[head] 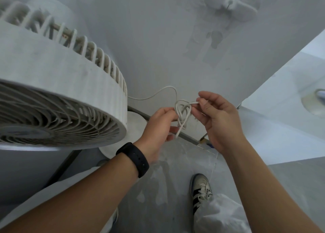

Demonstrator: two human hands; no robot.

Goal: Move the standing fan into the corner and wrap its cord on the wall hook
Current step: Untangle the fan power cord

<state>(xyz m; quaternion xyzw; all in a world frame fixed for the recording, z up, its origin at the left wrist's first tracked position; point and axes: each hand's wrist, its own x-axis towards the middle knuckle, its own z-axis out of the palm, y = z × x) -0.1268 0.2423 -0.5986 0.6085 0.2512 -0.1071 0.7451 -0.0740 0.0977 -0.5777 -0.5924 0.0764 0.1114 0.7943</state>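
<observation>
The white standing fan [58, 99] fills the left of the head view, its round grille facing down toward me and its round base [136, 125] on the floor by the wall. Its thin white cord [158, 92] runs from behind the fan head into a small coil [182, 113] held between my hands. My left hand [160, 129], with a black band on the wrist, pinches the lower part of the coil. My right hand [216, 116] pinches the cord's end at the top of the coil. A white wall hook [230, 2] sits high on the wall, above and right of my hands.
The grey-white wall [149, 48] is straight ahead, with a dark skirting strip [186, 136] along its foot. A second wall or panel [281, 109] angles in from the right. My sneaker [201, 188] stands on the grey floor below my hands.
</observation>
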